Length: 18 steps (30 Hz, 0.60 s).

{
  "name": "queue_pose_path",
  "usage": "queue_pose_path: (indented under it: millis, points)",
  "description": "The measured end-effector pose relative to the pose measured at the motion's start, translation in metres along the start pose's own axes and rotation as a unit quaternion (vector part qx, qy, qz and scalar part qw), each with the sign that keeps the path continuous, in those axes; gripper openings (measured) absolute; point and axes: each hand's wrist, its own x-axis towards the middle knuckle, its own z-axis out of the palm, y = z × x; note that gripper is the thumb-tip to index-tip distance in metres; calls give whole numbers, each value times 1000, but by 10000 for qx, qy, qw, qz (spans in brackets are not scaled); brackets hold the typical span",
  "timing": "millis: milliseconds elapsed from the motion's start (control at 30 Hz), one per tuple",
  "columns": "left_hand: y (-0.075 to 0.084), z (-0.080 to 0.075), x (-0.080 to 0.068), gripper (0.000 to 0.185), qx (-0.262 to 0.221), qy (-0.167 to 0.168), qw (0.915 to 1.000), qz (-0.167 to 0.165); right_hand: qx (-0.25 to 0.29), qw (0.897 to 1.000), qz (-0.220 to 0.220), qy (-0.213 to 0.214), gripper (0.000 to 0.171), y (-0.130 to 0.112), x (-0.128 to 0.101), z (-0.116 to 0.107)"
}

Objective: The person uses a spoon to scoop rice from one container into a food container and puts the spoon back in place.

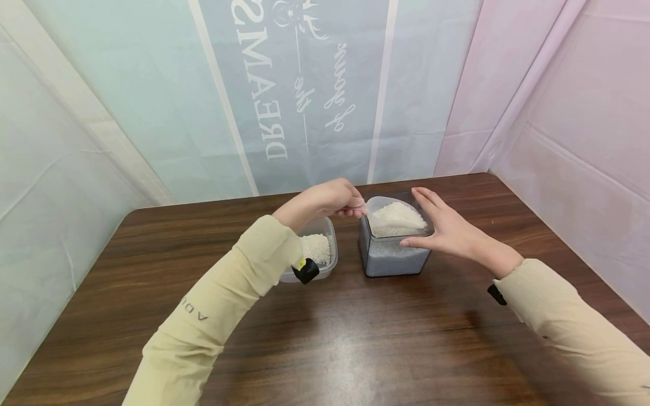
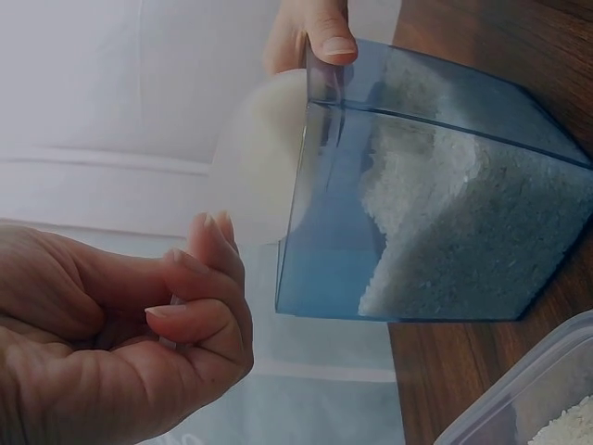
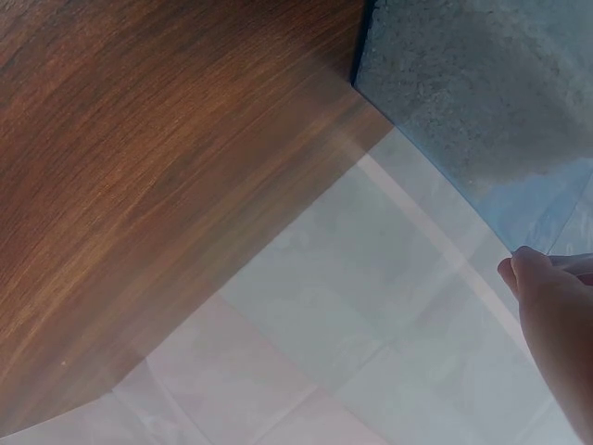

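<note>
My left hand pinches the handle of a clear scoop heaped with white rice. The scoop sits tilted at the open top of a blue-tinted square container partly filled with rice. My right hand holds that container from its right side, fingers along the rim and thumb on the front wall. In the left wrist view my left hand is curled, with the scoop a pale blur beside the container. Only my right thumb and a container corner show in the right wrist view.
A low clear tub holding some rice stands left of the blue container, partly behind my left sleeve. Both rest on a dark wooden table. Pale plastic sheets wall in the table at the back and both sides.
</note>
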Motion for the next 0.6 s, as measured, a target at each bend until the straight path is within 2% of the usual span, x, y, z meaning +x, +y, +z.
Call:
queue_pose_path:
  millis: [300,600]
  points:
    - [-4,-1,-3,22,-386,37,9992,83,-17,10000,9,-18,102,0,-1,0]
    - [-8,-3,-8,20,-555,113,9983,109,-15,10000,-43,23,102,1,-1,1]
